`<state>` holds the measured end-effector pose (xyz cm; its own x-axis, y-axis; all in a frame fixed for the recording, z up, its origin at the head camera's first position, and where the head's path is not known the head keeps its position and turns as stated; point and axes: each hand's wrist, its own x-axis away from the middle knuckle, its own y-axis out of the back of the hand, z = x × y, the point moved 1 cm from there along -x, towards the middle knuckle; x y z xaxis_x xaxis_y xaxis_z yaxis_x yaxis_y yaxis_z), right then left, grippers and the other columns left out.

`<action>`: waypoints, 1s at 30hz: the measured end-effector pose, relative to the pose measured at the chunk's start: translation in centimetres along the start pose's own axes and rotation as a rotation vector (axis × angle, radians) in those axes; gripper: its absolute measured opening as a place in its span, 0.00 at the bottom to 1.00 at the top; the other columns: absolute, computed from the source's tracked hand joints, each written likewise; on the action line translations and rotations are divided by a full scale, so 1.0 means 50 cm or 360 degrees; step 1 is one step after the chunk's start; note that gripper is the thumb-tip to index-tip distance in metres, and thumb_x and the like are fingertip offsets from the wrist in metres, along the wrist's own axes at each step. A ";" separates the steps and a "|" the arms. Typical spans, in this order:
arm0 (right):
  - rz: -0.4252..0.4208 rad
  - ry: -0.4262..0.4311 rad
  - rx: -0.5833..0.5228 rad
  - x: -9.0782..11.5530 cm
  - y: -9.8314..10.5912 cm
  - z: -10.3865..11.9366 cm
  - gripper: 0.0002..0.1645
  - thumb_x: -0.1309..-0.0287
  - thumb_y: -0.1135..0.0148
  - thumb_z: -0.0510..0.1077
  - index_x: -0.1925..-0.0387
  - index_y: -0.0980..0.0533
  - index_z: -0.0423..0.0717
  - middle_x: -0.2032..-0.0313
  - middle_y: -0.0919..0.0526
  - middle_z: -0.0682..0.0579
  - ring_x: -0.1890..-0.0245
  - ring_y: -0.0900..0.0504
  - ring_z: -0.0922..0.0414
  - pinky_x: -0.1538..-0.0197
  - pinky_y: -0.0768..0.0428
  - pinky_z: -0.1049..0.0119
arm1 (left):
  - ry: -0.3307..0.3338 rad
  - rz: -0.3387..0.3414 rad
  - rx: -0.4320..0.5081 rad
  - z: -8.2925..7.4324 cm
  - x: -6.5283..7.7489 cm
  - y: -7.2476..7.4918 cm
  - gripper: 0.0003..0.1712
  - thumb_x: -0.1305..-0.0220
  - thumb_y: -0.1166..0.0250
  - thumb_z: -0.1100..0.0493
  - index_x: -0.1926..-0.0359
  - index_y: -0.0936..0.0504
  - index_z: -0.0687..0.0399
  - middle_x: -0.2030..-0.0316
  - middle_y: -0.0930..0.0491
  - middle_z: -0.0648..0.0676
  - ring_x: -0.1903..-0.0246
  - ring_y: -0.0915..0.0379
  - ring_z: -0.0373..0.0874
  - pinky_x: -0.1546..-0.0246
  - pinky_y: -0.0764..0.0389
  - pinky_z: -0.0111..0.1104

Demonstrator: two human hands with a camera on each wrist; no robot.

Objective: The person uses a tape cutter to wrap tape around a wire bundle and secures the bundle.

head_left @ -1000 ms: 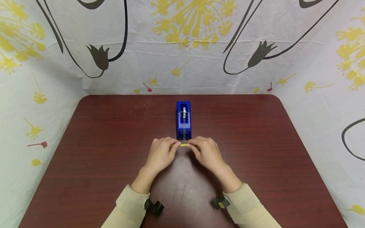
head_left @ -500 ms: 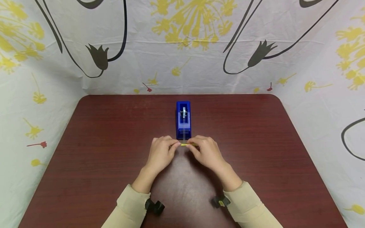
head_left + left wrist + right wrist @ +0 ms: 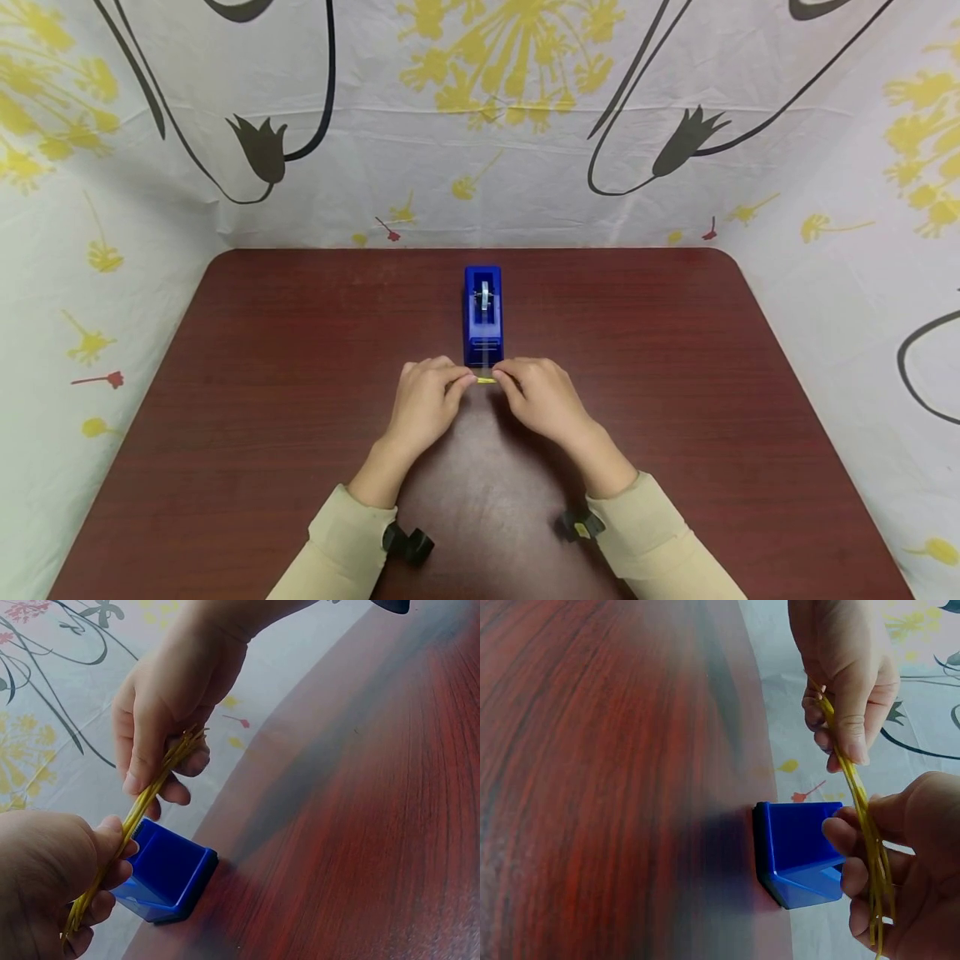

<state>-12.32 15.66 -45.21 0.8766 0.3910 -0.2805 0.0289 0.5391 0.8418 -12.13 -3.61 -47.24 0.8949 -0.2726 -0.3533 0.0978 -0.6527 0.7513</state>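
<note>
Patterned cloth (image 3: pixel 525 196) hangs around the red table (image 3: pixel 315 350). My left hand (image 3: pixel 426 404) and right hand (image 3: pixel 546 404) both pinch the yellow strands (image 3: pixel 141 810), which run from one hand to the other above the tabletop, just in front of the blue dispenser (image 3: pixel 483 329).

Soft shadows, glare on tabletop (image 3: pixel 480 500) (pale)

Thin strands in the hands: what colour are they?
The strands are yellow, clearest in the right wrist view.
</note>
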 end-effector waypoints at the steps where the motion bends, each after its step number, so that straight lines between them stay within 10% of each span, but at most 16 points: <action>1: 0.0019 0.0002 0.0010 -0.001 0.000 0.000 0.07 0.33 0.36 0.40 0.66 0.14 0.44 0.71 0.14 0.53 0.72 0.16 0.55 0.65 0.19 0.55 | -0.0002 -0.0007 0.0002 0.000 0.000 0.000 0.06 0.35 0.29 0.56 0.63 0.08 0.51 0.72 0.17 0.46 0.71 0.22 0.42 0.61 0.30 0.41; 8: 0.0086 0.0000 0.0052 -0.004 0.001 0.001 0.16 0.32 0.37 0.41 0.78 0.21 0.47 0.83 0.29 0.59 0.82 0.30 0.60 0.72 0.26 0.57 | -0.0021 -0.0043 0.0008 -0.001 -0.001 -0.001 0.05 0.36 0.28 0.56 0.64 0.08 0.51 0.73 0.17 0.45 0.71 0.22 0.41 0.63 0.29 0.41; 30: 0.0044 -0.0055 0.0148 -0.001 -0.001 0.006 0.13 0.30 0.38 0.43 0.74 0.19 0.47 0.78 0.21 0.57 0.74 0.20 0.53 0.64 0.27 0.52 | 0.0067 0.0035 0.0001 -0.005 -0.004 -0.003 0.14 0.27 0.37 0.55 0.67 0.10 0.55 0.74 0.18 0.49 0.72 0.21 0.45 0.66 0.29 0.41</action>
<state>-12.24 15.41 -45.09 0.8938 0.3780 -0.2416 0.0472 0.4563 0.8886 -12.23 -3.29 -47.13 0.9143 -0.2570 -0.3131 0.0778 -0.6471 0.7584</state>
